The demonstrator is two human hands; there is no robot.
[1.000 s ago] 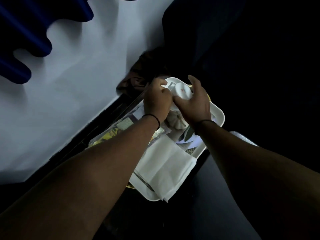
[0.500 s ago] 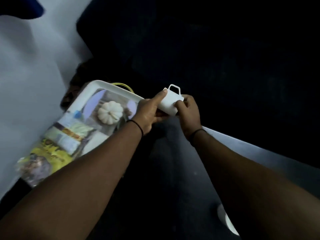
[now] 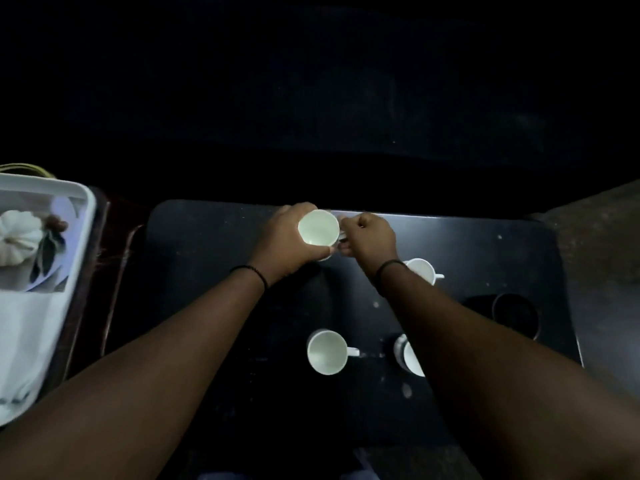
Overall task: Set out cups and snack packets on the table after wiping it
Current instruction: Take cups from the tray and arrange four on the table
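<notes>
Between the two hands, near the far edge of the dark table [image 3: 214,306]: a white cup [image 3: 318,227], mouth up, empty inside. Left hand [image 3: 289,244] wrapped round the cup's left wall, fingers [image 3: 294,210] curled over the far side and thumb along the near side, gripping it. Right hand [image 3: 369,237] closed into a loose fist just right of the cup's rim, fingertips pinched where the handle would be; handle itself hidden, so contact there hard to confirm. Whether the cup base touches the table or hangs just above, cannot tell. Thin dark band on each wrist. Just near and right of the right wrist, a second white cup [image 3: 423,270], handle pointing right, partly covered by the forearm. Well nearer than the fingers, between the two forearms, a third white cup [image 3: 327,352] upright on the table, handle to the right. Right of that, a fourth white cup [image 3: 410,355] half hidden under the right forearm. Farther right, a dark round vessel [image 3: 516,315], barely distinct from the tabletop. Far to the left of the left fingers, off the table, a white tray [image 3: 88,209] with a pumpkin picture [image 3: 19,237] and a folded white cloth [image 3: 24,341] on it. Snack packets not identifiable in this dim light.
</notes>
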